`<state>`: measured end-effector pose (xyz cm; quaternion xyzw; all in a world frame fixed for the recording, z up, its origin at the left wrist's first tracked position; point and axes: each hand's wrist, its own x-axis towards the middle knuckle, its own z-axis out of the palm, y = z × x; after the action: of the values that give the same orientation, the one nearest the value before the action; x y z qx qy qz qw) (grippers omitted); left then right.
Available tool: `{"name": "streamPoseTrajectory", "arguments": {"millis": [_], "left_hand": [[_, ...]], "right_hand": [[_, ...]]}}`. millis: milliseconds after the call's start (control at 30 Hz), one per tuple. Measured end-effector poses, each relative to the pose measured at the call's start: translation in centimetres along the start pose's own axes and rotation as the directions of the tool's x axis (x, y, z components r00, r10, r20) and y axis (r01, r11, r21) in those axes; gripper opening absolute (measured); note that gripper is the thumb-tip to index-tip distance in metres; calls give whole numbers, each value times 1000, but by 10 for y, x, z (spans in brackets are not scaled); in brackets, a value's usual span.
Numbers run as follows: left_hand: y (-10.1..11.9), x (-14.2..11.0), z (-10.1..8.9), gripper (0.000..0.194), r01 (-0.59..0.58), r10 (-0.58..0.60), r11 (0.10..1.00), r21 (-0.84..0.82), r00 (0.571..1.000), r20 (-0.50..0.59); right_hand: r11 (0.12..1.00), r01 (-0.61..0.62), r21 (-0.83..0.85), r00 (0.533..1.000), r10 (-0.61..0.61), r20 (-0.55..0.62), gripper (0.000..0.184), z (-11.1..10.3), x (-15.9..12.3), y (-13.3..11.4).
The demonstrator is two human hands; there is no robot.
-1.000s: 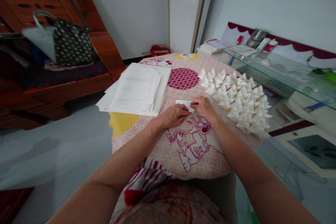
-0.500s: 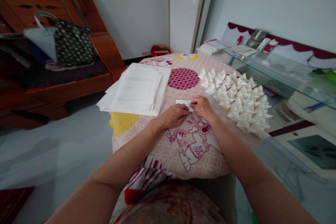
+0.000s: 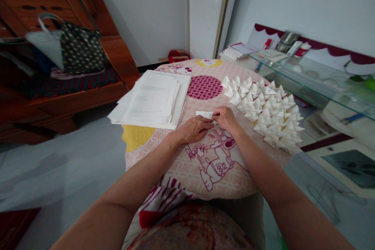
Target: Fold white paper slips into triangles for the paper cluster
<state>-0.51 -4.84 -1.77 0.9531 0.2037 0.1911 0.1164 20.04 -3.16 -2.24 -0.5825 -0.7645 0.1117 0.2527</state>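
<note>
A small white paper strip (image 3: 204,114) lies on the pink cartoon-print cloth (image 3: 205,164) covering the table. My left hand (image 3: 195,129) presses its near end with fingers drawn together. My right hand (image 3: 225,118) pinches the strip's right end between thumb and fingers. Most of the strip is hidden under both hands. Just right of my right hand spreads a mass of folded white paper triangles (image 3: 265,111).
A thick stack of white sheets (image 3: 152,99) sits at the table's far left. A glass shelf unit (image 3: 316,82) with small items stands to the right. A wooden bench (image 3: 88,93) with a dotted bag (image 3: 79,49) is at left.
</note>
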Motion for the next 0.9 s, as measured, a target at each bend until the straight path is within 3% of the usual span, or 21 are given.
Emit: {"name": "streamPoseTrajectory", "arguments": {"millis": [533, 767, 900], "left_hand": [[0, 1, 0, 42, 7, -7, 1000, -1, 1000, 22], [-1, 0, 1, 41, 16, -16, 1000, 11, 999, 41], [-2, 0, 2, 41, 11, -12, 1000, 26, 999, 43]], "right_hand": [[999, -12, 53, 1000, 12, 11, 16, 0, 2, 0], [983, -139, 122, 969, 160, -186, 14, -24, -5, 10], [980, -158, 123, 984, 167, -60, 13, -31, -15, 5]]}}
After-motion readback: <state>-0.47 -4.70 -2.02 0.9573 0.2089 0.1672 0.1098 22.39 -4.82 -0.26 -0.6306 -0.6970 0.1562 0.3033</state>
